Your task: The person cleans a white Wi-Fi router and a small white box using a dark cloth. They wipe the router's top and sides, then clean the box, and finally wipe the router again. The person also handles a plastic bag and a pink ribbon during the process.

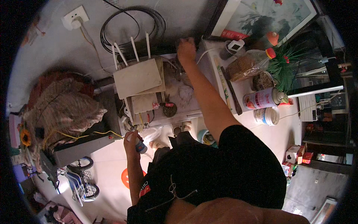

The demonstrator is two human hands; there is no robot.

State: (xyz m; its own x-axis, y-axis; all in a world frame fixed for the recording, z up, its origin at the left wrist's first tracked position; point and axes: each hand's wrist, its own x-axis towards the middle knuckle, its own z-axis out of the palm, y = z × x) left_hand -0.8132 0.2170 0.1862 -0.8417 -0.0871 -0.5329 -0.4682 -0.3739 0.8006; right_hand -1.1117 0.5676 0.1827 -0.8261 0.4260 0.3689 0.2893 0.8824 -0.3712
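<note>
My left hand (132, 140) is closed round a small container (141, 147) with a blue and white label, held over the front edge of the shelf. My right hand (186, 50) reaches to the dim back of the shelf (179, 92), near the wall; its fingers are bent and blurred, and whether they hold anything does not show. Left of my right forearm stands a white router (137, 77) with several antennas, above a smaller pale box (144, 103). A round dark object (169, 109) lies in front of the router, beside a small red and white item.
Coiled black cable (132, 28) hangs on the wall. At the right stand a spray can (261, 98), a plastic jar of brown grains (246, 65), a white tub (266, 115) and a framed picture (263, 19). Yellow cable (106, 132) crosses the cloth-covered cabinet at the left.
</note>
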